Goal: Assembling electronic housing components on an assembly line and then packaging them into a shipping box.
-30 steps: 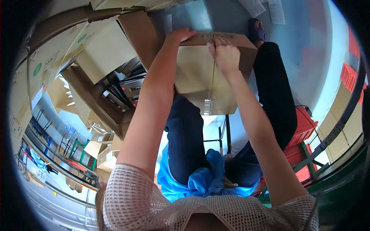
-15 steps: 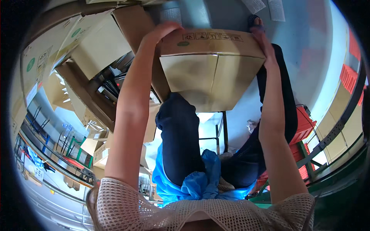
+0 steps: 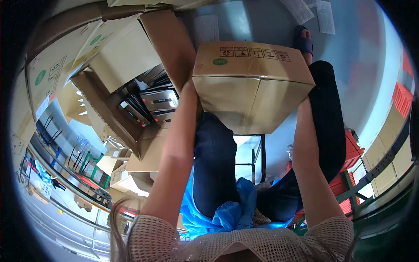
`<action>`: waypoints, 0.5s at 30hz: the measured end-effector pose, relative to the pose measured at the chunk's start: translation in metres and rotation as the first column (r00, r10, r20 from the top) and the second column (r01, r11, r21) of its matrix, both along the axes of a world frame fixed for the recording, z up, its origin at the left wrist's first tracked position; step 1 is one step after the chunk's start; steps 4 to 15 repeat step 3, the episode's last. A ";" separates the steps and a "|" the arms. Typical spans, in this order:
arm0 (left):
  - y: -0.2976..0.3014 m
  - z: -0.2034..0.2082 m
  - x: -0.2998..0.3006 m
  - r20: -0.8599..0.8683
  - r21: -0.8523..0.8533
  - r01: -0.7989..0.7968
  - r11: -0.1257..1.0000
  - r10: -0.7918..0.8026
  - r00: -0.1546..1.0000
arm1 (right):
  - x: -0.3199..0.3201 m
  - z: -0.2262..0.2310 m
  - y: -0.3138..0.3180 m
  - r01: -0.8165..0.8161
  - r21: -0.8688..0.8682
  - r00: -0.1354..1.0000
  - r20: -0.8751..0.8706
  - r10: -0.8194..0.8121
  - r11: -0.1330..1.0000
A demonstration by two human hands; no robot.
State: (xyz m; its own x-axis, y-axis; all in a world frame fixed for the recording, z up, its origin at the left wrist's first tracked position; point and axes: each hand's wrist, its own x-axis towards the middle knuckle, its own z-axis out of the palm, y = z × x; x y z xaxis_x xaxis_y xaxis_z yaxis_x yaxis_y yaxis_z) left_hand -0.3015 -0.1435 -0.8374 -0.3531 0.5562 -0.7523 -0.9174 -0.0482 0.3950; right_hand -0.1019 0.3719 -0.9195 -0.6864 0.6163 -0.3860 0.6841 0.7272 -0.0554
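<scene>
Cardboard box [image 3: 251, 83], flaps closed, is up off the floor above your knees; your left hand [image 3: 190, 87] and right hand [image 3: 307, 101] clamp its sides. Beside you, the open carton of dark packs [image 3: 150, 105] remains full.

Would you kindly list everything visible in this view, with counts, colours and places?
Closed cardboard box: one, brown, held up over the lap, centre.
Open cardboard box: one, brown, left, holding dark flat packages.
Paper sheets: a few, white, on the grey floor, top.
Crates: several, red, right edge.
Blue plastic sheet: one, on the lap.
Sandal: one, dark, top right.
Left hand: at the box's left side, mostly hidden.
Right hand: hidden behind the box.
</scene>
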 end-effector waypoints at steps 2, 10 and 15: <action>0.000 0.013 0.024 -0.069 -0.041 -0.071 0.997 0.068 0.995 | 0.033 -0.013 -0.007 -0.033 0.012 0.996 -0.087 0.033 0.999; 0.002 0.015 0.026 -0.203 0.092 0.082 0.992 -0.063 0.977 | 0.046 -0.008 -0.007 -0.076 0.047 0.977 -0.194 0.084 0.996; 0.002 0.015 0.026 -0.203 0.092 0.082 0.992 -0.063 0.977 | 0.046 -0.008 -0.007 -0.076 0.047 0.977 -0.194 0.084 0.996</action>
